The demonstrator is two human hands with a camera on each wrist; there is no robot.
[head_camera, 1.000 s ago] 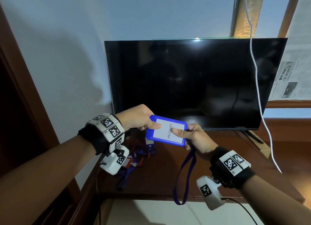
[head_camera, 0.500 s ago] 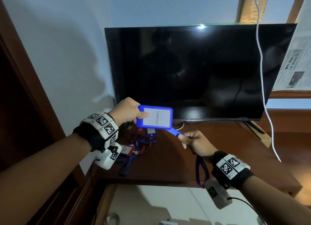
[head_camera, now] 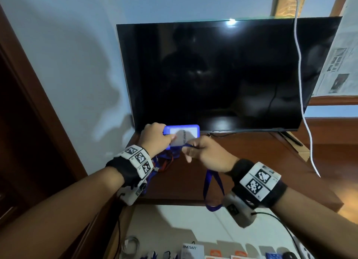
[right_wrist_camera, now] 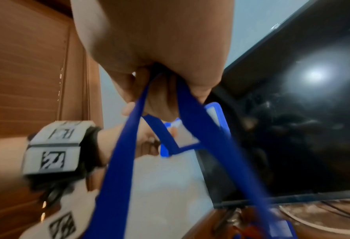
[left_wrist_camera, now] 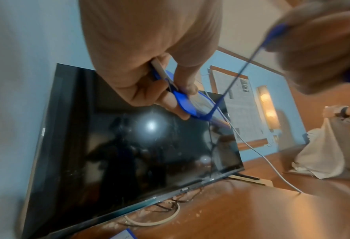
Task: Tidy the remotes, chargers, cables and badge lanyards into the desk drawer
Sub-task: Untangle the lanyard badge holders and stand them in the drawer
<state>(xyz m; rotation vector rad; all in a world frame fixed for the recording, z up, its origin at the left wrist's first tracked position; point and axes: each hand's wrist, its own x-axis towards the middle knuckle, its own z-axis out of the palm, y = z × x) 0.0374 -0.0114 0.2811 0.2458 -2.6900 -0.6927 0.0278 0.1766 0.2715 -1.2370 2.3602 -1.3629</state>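
Above desk (head_camera: 242,162): left hand (head_camera: 155,138) pinching badge holder (head_camera: 186,133).

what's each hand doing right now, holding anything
Left hand: closed on the blue badge holder, gripping its left end.
Right hand: closed on the blue lanyard strap, whose loop hangs below it.

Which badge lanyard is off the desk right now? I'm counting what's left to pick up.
The blue badge holder, gripped by the left hand, its strap held by the right hand. The other lanyards lie heaped on the desk.
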